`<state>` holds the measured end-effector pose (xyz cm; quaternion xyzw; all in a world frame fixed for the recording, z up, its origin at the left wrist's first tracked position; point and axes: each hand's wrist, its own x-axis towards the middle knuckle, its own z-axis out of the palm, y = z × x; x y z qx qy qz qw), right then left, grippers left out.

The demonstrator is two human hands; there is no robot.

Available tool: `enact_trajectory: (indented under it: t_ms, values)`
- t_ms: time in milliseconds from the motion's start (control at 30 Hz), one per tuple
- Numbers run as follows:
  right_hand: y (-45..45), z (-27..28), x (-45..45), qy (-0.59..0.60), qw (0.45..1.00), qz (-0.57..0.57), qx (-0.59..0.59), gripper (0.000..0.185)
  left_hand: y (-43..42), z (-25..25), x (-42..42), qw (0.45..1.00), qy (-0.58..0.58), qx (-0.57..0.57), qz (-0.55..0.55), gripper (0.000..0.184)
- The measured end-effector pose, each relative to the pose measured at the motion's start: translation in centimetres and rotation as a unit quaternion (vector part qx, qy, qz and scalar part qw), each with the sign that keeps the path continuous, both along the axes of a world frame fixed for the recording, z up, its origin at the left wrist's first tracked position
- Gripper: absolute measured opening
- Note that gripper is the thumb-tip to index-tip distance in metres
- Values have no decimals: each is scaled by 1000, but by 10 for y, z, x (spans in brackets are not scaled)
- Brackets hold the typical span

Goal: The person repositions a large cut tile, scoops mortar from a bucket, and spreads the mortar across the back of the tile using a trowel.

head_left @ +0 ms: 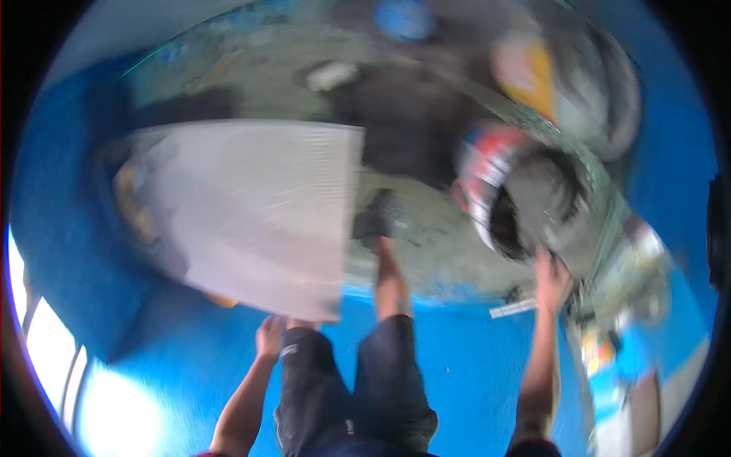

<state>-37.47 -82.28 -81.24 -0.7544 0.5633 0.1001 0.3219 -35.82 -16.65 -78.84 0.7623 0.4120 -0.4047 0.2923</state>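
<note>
Motion blurs much of the view. At the near edge of a large white tile or panel [251,206], my left hand [270,336] has its fingers curled against that edge. The panel has faint streaks across its face and covers part of my left leg. My right hand [553,279] is closed at the near rim of a bucket [485,164] with a red, white and blue wall. The bucket tips towards me, and wet grey mortar [542,190] shows inside. Beside my right hand lies a pale, straight-edged strip [513,308], perhaps a tool's blade.
Behind the bucket stand a yellow-and-white bag or container [525,72] and a grey round tub [609,99]. A blue round object [403,18] and a small white piece [332,75] are farther off. Blue walls [61,183] surround the stained floor. Blurred clutter [609,350] lies at right.
</note>
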Motion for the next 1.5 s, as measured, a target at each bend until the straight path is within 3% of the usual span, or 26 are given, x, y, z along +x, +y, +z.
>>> enact_trajectory:
  t_ms: [67, 100, 133, 233, 300, 367, 400, 433, 500, 533, 633, 767, 800, 867, 933, 967, 1067, 1133, 1233, 1300, 1367, 1400, 1433, 1467, 1500]
  values:
    - [9, 41, 2, 69, 992, 104, 28, 43, 0, -8, -5, 998, 13, 30, 48, 36]
    - [16, 38, -15, 11, 984, 172, -35, 42, 2, -14, -9, 996, 29, 55, 57, 37]
    - [35, 63, 1, 71, 985, 160, 11, 38, 5, -19, -14, 996, 18, 81, 44, 41]
    - [97, 88, 30, -37, 977, 185, 97, 34, 10, -27, -17, 988, 26, 95, 115, 55]
    - [147, 105, 72, -28, 956, 238, 170, 33, 17, -32, -24, 969, 76, 138, 191, 79]
    - [212, 119, 123, -72, 931, 331, 138, 32, 23, -37, -23, 955, 58, 133, 260, 88]
    - [232, 114, 139, -120, 890, 421, 125, 35, 24, -41, -24, 940, 48, 129, 311, 97]
    - [262, 109, 157, -184, 846, 499, 38, 38, 33, -51, -33, 932, 56, 120, 337, 104]
    - [318, 90, 184, -252, 777, 573, -62, 42, 39, -55, -34, 924, 44, 91, 369, 104]
    - [351, 77, 198, -271, 776, 566, -61, 42, 42, -55, -33, 919, 30, 72, 387, 104]
    - [434, 47, 242, -28, 754, 653, 60, 43, 63, -81, -55, 907, -5, -1, 421, 102]
    - [492, 71, 253, 9, 746, 665, 11, 50, 63, -73, -52, 878, -76, -82, 465, 97]
    - [493, 88, 245, -11, 769, 638, 17, 48, 64, -76, -52, 870, -103, -87, 474, 96]
    - [480, 117, 216, -20, 791, 611, 14, 46, 69, -82, -59, 869, -100, -98, 475, 89]
    - [434, 141, 183, -92, 863, 489, 87, 42, 75, -75, -53, 869, -123, -121, 464, 78]
    - [404, 149, 165, -68, 889, 448, 72, 40, 76, -81, -58, 879, -124, -71, 455, 67]
    - [272, 129, 93, -67, 933, 353, -28, 33, 84, -72, -52, 881, -107, -99, 449, 63]
    - [173, 118, 49, 82, 941, 319, -73, 39, 87, -80, -60, 892, -99, -80, 434, 65]
    - [99, 120, 40, 287, 894, 296, -173, 63, 85, -109, -83, 886, -105, -80, 444, 71]
    - [50, 97, 49, 310, 893, 305, -114, 72, 69, -96, -73, 888, -112, -111, 433, 74]
    - [15, 66, 67, 410, 849, 330, -43, 66, 51, -97, -78, 890, -118, -105, 427, 76]
    - [-19, 27, 50, 389, 832, 393, -51, 59, 48, -106, -86, 894, -109, -67, 429, 77]
    - [0, 46, 86, 433, 759, 485, -18, 51, 36, -103, -83, 901, -94, -69, 418, 78]
    - [-47, -22, 54, 452, 758, 467, -59, 43, 27, -104, -86, 905, -72, -41, 417, 76]
    - [-53, -30, 66, 482, 756, 441, -52, 44, 23, -106, -93, 906, -69, -70, 411, 84]
